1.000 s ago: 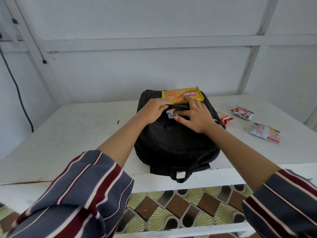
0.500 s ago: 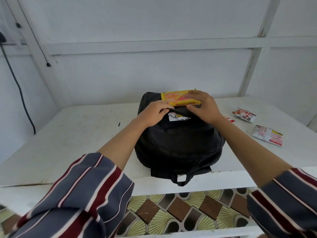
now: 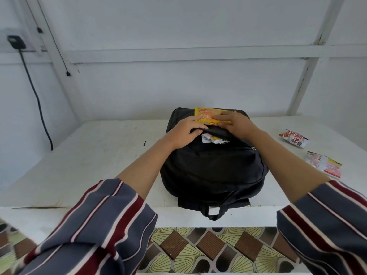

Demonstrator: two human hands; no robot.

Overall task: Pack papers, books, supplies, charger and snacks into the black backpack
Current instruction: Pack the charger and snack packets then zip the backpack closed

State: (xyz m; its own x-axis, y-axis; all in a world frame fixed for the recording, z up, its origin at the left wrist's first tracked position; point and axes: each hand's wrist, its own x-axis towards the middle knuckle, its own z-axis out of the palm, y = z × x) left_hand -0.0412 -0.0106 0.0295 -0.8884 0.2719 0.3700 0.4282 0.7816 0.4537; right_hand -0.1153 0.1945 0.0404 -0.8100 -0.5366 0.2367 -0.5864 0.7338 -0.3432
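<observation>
- Head view: a black fabric backpack [image 3: 212, 167] lies flat on the white painted table [image 3: 99, 159], its carry loop hanging over the table's near edge at 6 o'clock.
- The left hand [image 3: 182, 133] sits at the backpack's 11 o'clock corner, its grip closed on the black edge of an open pocket, fingers curled over it.
- Inside that pocket opening, small white and yellow wrappers [image 3: 213, 138] show just beside the left fingertips.
- The right hand [image 3: 236, 126] is at the backpack's 12 o'clock end, its grip on a yellow plastic snack packet [image 3: 206, 116], fingers laid over the top and thumb at the near edge.
- The yellow plastic snack packet rests on the backpack's far end, just above the pocket opening.
- At 3 o'clock from the backpack, 2 red-and-white snack packets lie apart on the table, 1 farther [image 3: 294, 138] and 1 nearer [image 3: 323, 165].
- Both forearms wear striped blue, maroon and white sleeves [image 3: 95, 225].
- A black cable [image 3: 37, 100] hangs down the wall at 9 o'clock.
</observation>
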